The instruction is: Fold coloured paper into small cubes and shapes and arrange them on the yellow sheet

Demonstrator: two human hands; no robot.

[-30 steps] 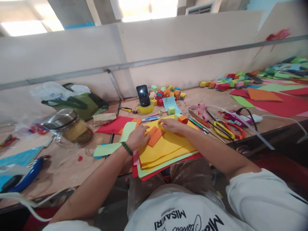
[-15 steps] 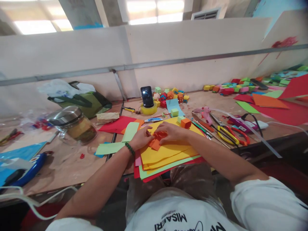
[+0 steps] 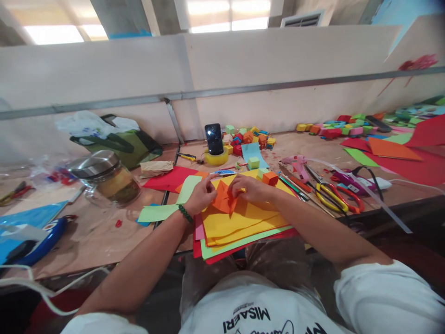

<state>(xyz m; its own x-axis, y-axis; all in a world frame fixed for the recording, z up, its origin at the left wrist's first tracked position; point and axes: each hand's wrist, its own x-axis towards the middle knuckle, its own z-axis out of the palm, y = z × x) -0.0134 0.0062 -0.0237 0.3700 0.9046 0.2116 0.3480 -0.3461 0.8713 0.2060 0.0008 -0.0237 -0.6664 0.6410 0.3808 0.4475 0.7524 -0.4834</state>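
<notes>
2 hands (image 3: 200, 195) on orange ppr (image 3: 223, 198), cluttered tbl (image 3: 100, 239), wall (image 3: 271, 58)

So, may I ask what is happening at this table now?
A person holds a folded orange paper between the left hand and the right hand. It is above a stack of yellow sheets, with green and red sheets showing beneath. Small paper cubes are heaped near a phone, which leans upright by a roll of tape.

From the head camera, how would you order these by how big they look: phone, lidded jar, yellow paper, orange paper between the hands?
Yellow paper
Lidded jar
Phone and orange paper: too alike to rank
</notes>
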